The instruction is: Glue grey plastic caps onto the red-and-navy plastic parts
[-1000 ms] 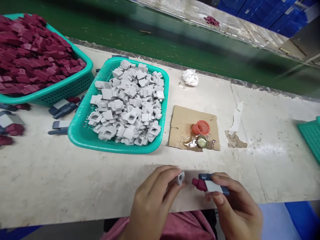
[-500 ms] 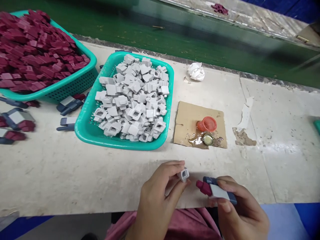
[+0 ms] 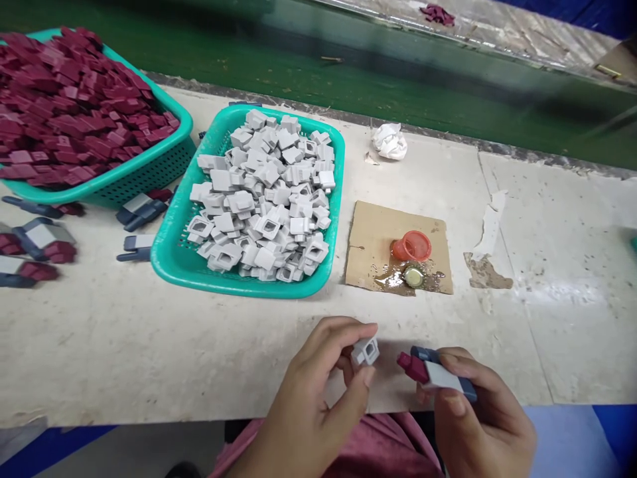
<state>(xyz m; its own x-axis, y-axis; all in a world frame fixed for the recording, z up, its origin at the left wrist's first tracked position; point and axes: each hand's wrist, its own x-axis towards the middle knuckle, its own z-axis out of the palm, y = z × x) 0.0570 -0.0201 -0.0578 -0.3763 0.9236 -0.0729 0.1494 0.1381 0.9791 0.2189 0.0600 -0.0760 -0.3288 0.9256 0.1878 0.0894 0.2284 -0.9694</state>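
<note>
Grey cap [image 3: 365, 351] tilted further in left hand [image 3: 318, 392]; no legible writing.

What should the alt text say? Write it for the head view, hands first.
The left hand pinches a small grey square plastic cap, a gap apart from the maroon-tipped blue-and-grey plastic piece in the right hand. Behind them, a teal mesh basket holds similar grey caps.

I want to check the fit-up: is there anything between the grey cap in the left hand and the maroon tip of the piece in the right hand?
Nothing visible. The grey cap in the left hand and the maroon tip of the piece held by the right hand are apart, with only bare table showing behind the gap.
</note>
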